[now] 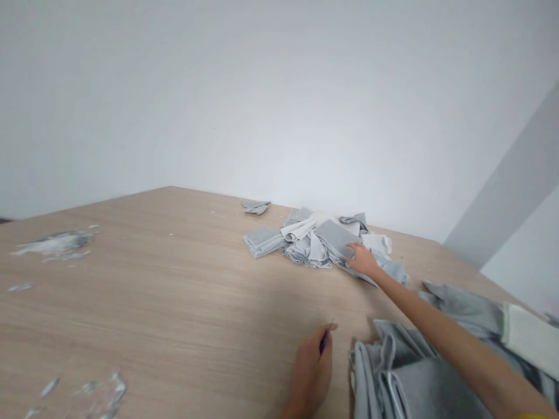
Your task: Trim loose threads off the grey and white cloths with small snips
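Note:
My left hand (311, 364) rests low over the table near the front, its fingers closed round a small tool (324, 342) with a dark blue handle and a thin pointed tip. The tool's exact kind is too small to make out. Stretched far forward, my right hand (363, 259) has its fingers and thumb at the edge of a grey folded cloth (334, 237). That cloth lies on a loose heap of grey and white cloths. Left of it in the heap is another folded grey cloth (263, 241).
Below my right forearm stands a stack of folded grey cloth (437, 387). Beside it lie more grey pieces (469, 311) and a white piece (533, 337). Lint and thread scraps (59, 243) are scattered on the wooden table (174, 308). A white wall (262, 105) rises behind.

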`<state>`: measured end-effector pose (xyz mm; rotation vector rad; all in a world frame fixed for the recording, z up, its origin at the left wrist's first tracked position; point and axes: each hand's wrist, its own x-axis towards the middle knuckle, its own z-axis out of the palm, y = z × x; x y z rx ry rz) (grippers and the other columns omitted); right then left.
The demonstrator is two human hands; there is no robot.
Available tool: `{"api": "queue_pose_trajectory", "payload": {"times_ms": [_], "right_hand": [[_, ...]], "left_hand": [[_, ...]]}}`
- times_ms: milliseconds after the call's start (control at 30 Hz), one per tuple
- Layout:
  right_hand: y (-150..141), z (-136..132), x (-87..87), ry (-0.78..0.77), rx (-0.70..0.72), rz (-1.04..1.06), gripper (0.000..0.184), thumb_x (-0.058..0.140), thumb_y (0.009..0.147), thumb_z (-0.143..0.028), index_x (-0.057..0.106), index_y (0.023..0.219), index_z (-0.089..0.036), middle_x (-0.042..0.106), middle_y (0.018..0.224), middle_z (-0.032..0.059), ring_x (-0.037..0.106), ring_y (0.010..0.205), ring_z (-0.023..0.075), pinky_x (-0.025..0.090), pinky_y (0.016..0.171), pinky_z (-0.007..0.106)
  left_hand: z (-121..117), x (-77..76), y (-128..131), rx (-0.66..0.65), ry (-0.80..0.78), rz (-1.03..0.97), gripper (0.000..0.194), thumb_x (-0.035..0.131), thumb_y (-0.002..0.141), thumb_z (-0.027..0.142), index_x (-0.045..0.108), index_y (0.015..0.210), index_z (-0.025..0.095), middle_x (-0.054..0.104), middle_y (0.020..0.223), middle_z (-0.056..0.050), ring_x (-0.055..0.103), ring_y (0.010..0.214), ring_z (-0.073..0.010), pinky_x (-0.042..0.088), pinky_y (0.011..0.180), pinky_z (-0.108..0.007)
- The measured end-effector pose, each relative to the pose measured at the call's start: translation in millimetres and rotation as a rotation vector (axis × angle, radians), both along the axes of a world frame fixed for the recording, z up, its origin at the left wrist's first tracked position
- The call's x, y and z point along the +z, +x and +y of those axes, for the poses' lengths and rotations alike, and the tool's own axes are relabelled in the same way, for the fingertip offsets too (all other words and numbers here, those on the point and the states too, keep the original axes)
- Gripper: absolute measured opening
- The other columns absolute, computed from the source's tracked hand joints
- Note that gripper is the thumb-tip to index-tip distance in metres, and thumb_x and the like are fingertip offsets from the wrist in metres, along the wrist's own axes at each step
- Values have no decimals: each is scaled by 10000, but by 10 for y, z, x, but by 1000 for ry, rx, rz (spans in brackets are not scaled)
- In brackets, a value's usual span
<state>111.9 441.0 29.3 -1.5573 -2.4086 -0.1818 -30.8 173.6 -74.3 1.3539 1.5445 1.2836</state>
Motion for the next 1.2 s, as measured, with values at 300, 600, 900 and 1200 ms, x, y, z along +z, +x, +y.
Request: {"api": "queue_pose_trajectory", "payload": {"times_ms": [300,600,900,1200], "right_hand": [[-381,791,-412,-51,-50,-96,697,607,879,-434,393,1440,-79,410,1482,231,434,1332,318,347,1076,372],[-482,743,-431,-87,-79,-206,498,354,975,-194,360,1467,-114,596,1272,234,609,1132,318,437,942,411],[-550,681,-40,34,-240,-124,368,303,984,-172,560,1228,-73,668,1111,249,654,1066,316,479,864,402],[-188,512,1237,181,-391,-19,466,270,991,-302,597,1211,-52,635,1152,287,633,1075,361,500,819,420]], "left_hand": [[69,-108,-7,-93,-130,82,419,387,945,443,668,1237,339,720,1186,-44,652,1083,-275,480,973,-406],[47,-123,0,-111,-152,80,408,414,930,431,666,1240,350,724,1169,-49,642,1064,-294,469,974,-433],[21,-40,-1,-111,-140,102,387,425,933,361,674,1228,336,713,1190,-61,639,1063,-293,461,988,-459],[-12,-67,28,-66,-57,103,384,412,954,379,662,1241,327,711,1193,-30,630,1088,-263,449,1006,-426]]}}
